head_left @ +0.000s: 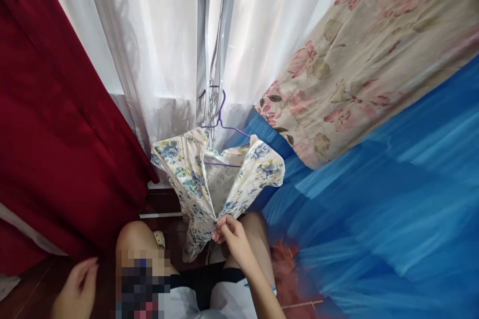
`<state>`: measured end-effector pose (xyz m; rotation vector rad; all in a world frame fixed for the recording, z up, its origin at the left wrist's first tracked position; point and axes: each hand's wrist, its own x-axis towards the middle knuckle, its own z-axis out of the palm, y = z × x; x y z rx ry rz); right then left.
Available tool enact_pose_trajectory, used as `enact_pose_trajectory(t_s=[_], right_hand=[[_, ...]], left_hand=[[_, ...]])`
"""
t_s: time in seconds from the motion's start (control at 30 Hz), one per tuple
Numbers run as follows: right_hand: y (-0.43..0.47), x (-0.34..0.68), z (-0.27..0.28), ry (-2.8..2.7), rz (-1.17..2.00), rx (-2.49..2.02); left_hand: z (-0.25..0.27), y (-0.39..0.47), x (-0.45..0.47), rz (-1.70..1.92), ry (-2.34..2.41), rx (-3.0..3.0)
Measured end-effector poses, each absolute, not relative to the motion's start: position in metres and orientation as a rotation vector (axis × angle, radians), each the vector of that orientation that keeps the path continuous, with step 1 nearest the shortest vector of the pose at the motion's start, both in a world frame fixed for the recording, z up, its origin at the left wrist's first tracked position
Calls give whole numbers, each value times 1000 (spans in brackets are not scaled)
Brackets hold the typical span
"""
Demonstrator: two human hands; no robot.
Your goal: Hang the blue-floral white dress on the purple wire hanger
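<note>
A short-sleeved floral blouse [192,179], white with blue and yellow flowers, hangs on a purple hanger [220,120]. Its front lies apart in a deep V, and the two edges meet low down. There my right hand [229,232] pinches the blouse's front at the bottom of the V; the fastening under the fingertips is too small to make out. Off to the lower left, my left hand [77,286] is away from the blouse, slightly blurred, with loosely bent fingers and nothing visible in them.
White ribbons [220,25] hang down to the hanger before a white sheer curtain [164,35]. A red curtain [67,99] is on the left. Beige floral cloth [337,75] and blue tulle-like fabric [374,209] fill the right. My bare knees flank the blouse above dark red tiles.
</note>
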<state>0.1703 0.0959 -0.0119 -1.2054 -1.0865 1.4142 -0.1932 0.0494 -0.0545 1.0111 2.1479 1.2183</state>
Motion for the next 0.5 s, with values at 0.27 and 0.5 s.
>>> enact_pose_trajectory(t_s=[0.27,0.5], right_hand=[[68,179,-1,-1200,1377,-1106],[42,193,15,-1151,1365,-1109]], left_hand=[[-44,80,31,1199,1144,1776],[-36,52,68,1204,1176,1854]])
